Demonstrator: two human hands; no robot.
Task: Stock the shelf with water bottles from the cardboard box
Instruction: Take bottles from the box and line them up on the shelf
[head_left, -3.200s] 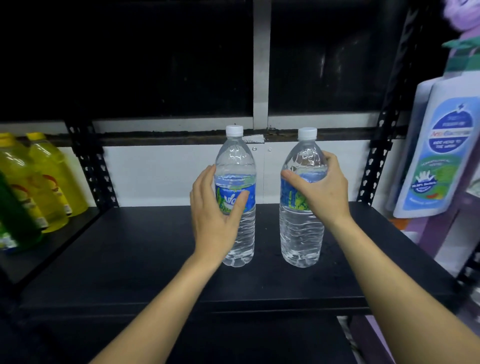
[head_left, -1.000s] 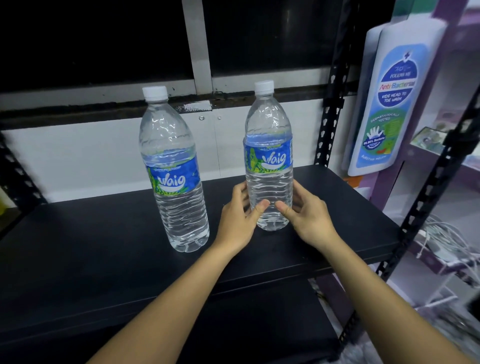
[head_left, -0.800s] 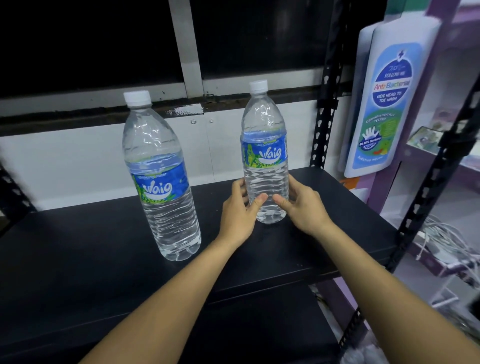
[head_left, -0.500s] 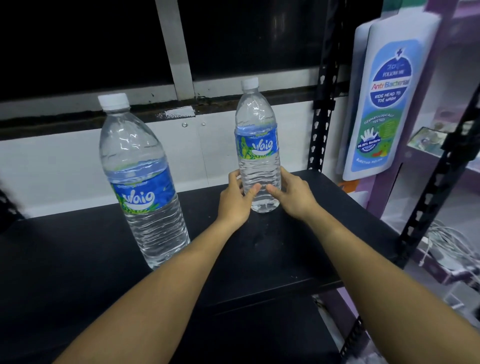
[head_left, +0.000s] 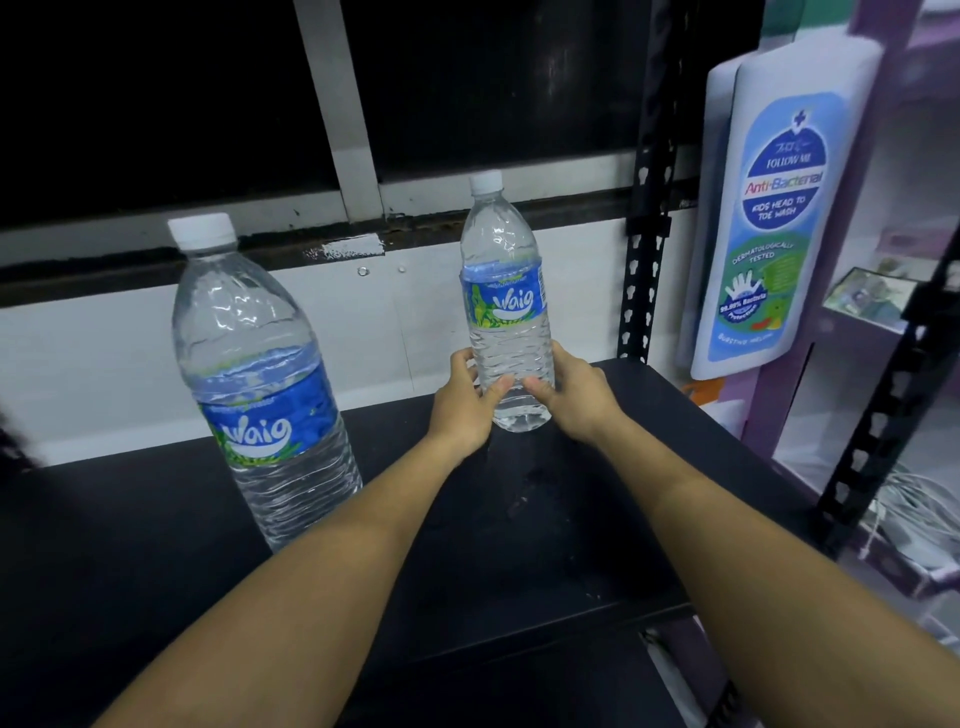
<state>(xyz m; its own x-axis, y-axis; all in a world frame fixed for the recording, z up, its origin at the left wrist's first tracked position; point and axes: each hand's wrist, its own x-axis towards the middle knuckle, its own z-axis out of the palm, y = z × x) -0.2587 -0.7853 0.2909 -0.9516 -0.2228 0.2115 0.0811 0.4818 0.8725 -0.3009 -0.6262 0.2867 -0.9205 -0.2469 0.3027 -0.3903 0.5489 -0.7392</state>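
Compared with half a second earlier, the far bottle (head_left: 506, 306) is seen set deeper on the shelf (head_left: 597, 519) (upright, label forward). Its lower body is clasped between the left hand (head_left: 462, 405) and right hand (head_left: 576, 395), fingers wrapped round it. The near bottle (head_left: 260, 384) is left standing apart, untouched.

Left hand (head_left: 464, 410): bare; no glove, ring or other item visible.
Right hand (head_left: 574, 397): bare; no glove or ring visible.
Left forearm (head_left: 322, 587): uncovered from wrist to lower left frame edge; no sleeve, watch or band.
Right forearm (head_left: 727, 540): uncovered to lower right frame edge; no sleeve, watch or band.
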